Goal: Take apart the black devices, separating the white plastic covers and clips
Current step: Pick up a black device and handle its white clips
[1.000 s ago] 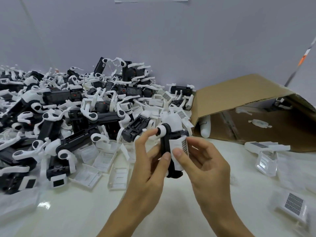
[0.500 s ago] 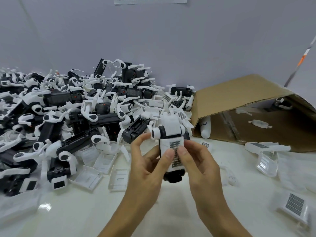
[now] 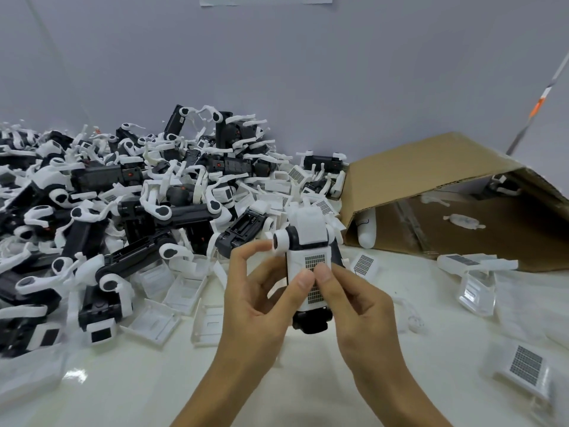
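I hold one black device [image 3: 311, 322] upright above the table, its white plastic cover [image 3: 309, 260] with a dotted grid label facing me. My left hand [image 3: 258, 300] grips its left side, forefinger up by the round white cap at the top left. My right hand [image 3: 354, 303] grips the right side. Both thumbs press side by side on the label. The device's black lower end shows below my fingers.
A big pile of black devices with white clips [image 3: 138, 211] fills the left and back. Loose white covers [image 3: 184, 291] lie at its front edge. An open cardboard box [image 3: 431, 180] lies on its side at right, with loose covers [image 3: 520, 368] in front of it.
The device has been turned so that its labelled white face points at me instead of its side. Both thumbs have moved onto the label.
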`<state>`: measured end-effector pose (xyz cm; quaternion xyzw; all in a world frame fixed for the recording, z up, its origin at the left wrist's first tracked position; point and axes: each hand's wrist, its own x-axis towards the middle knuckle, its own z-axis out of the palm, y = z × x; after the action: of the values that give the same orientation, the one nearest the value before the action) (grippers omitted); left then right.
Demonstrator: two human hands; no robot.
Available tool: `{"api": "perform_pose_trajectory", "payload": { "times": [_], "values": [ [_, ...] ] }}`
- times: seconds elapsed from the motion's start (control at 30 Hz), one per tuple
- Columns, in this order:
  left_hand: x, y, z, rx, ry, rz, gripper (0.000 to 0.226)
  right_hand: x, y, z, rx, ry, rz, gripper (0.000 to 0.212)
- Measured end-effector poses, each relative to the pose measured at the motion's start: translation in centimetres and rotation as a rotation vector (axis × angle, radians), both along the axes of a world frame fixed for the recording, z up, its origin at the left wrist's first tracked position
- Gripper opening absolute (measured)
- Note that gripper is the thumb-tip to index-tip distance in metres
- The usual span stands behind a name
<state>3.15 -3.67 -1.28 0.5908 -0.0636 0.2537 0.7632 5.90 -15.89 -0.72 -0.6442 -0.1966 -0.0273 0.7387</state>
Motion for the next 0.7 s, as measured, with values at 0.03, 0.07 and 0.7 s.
{"api": "perform_pose_trajectory", "payload": {
  "times": [0.03,0.07,0.7],
  "values": [
    [0.0,0.0,0.0,0.005,-0.011,0.034,0.053,0.1,-0.2,0.1,-0.007,-0.022,0.015,0.020],
    [0.0,0.0,0.0,-0.002,-0.015,0.068,0.051,0.1,-0.4,0.3,-0.015,-0.052,0.012,0.019],
    [4.1,-1.1,-3.6,1.158,-0.059,0.147,0.072,8.4,-9.0,10.8,0.157,0.406,-0.431,0.016]
  ]
}}
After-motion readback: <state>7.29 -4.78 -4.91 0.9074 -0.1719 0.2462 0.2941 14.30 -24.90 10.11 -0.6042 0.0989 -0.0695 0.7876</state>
